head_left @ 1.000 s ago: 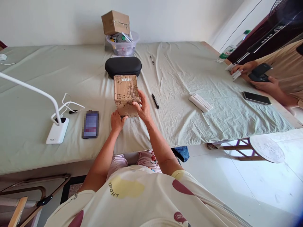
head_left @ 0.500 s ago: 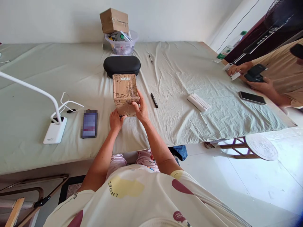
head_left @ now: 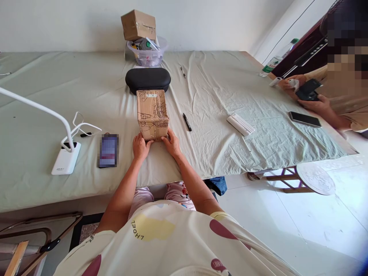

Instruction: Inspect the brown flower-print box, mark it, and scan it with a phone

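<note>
- The patterned cardboard box is on the desk just left of the frame's centre, its top printed with black line drawings and its near face turned toward the person.
- The left hand is at the box's lower left corner, thumb along the bottom of the near face, fingers clamped on that corner.
- The right hand mirrors it at the lower right corner, its fingers also clamped on the box.
- Directly above the box in the frame is a black case; the box hides part of its front edge, and whether the two touch cannot be told.
- At upper centre-left, a plain carton rests tilted on a filled plastic basin.
- A black marker lies right of the box; a thin pen lies farther up.
- Left of the hands are a phone, its screen blurred, and a white power bank.
- At the right, another person's hands hold a black device, near a dark phone.
</note>
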Demonstrator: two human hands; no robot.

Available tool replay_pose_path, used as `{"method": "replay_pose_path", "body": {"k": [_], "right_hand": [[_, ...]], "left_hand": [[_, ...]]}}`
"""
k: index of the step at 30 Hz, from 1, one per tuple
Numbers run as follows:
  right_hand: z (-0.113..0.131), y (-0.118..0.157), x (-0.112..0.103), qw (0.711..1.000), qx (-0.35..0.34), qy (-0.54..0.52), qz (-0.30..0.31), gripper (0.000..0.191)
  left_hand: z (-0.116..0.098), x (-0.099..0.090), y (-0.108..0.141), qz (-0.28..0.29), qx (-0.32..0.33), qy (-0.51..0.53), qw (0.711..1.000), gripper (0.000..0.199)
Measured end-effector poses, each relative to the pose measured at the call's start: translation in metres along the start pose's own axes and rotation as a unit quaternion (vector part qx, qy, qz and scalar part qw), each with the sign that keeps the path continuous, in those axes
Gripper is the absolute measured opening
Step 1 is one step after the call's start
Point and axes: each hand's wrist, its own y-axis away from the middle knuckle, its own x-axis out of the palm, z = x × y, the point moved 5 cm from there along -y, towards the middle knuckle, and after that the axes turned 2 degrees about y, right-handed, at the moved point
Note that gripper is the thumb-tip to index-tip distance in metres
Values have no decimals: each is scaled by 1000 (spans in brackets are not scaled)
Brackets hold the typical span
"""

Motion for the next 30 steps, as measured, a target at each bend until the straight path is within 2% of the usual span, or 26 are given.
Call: {"method": "replay_pose_path", "body": {"k": [7, 11, 15, 17, 19, 22, 24, 27, 30], "right_hand": [[3, 7, -5, 981, 47, 186, 23, 66], [2, 10, -2, 985, 34, 167, 15, 67], [6, 9, -6, 994, 23, 89, -52, 87], [19, 5, -11, 992, 12, 82, -97, 96], [43, -1, -18, 986, -22, 102, -130, 96], [87, -11, -21, 975, -79, 148, -148, 86], [111, -18, -17, 971, -97, 174, -133, 76], [128, -26, -4, 970, -101, 202, -95, 67], [129, -30, 2, 963, -118, 219, -108, 58]], "left_hand": [[-1, 1, 1, 5, 3, -2, 1000, 52], [0, 1, 1, 4, 3, -1, 1000, 53], [0, 1, 2, -3, 5, 0, 1000, 53], [0, 2, 2, -6, 6, -1, 1000, 53], [-1, 2, 1, -7, 8, -3, 1000, 54], [-2, 1, 1, -8, 11, -6, 1000, 56], [-5, 1, 2, -9, 17, -11, 1000, 56], [-9, 0, 2, -4, 30, -21, 999, 56], [-12, 0, 3, 3, 37, -26, 999, 56]]}}
